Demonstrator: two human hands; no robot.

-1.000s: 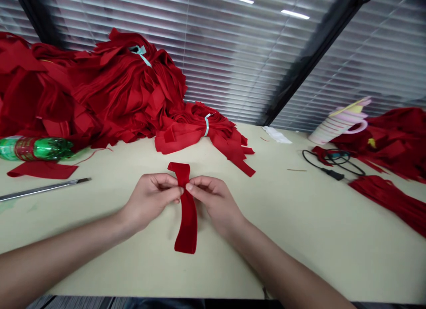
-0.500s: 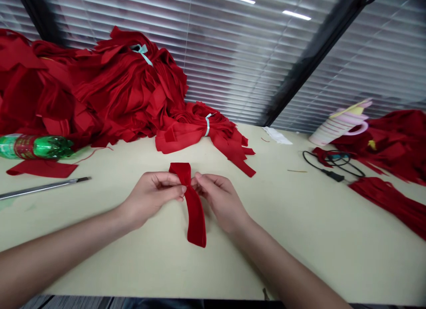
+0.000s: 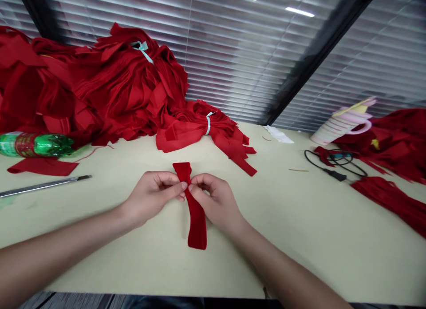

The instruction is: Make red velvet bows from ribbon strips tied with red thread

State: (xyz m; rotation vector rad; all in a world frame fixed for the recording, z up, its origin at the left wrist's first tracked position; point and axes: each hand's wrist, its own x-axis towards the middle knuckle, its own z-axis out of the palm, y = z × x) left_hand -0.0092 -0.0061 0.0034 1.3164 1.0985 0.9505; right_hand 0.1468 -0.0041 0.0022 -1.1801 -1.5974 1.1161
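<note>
A looped red velvet ribbon (image 3: pixel 198 224) hangs between my two hands, over the middle of the table. My left hand (image 3: pixel 155 194) pinches its left edge between thumb and fingers, a little above the ribbon's midpoint. From the other side my right hand (image 3: pixel 214 197) pinches the right edge at about the same height, and the two thumb tips nearly meet. The ribbon's upper end stands above the fingers; its longer lower part points toward me. What lies behind the ribbon, at the pinch, is hidden.
Red fabric strips (image 3: pixel 123 87) are heaped at the back left, with a tied bundle (image 3: pixel 199 127) beside them. On the left lie a green bottle (image 3: pixel 36 145) and a slim metal tool (image 3: pixel 46 186). Rightward are a striped mug (image 3: pixel 339 126), a black cable (image 3: pixel 336 171) and more red strips (image 3: pixel 392 198).
My right thumb has come onto the front of the ribbon and now presses at its edge. The ribbon's upper part has narrowed and turned slightly. My left hand has hardly moved.
</note>
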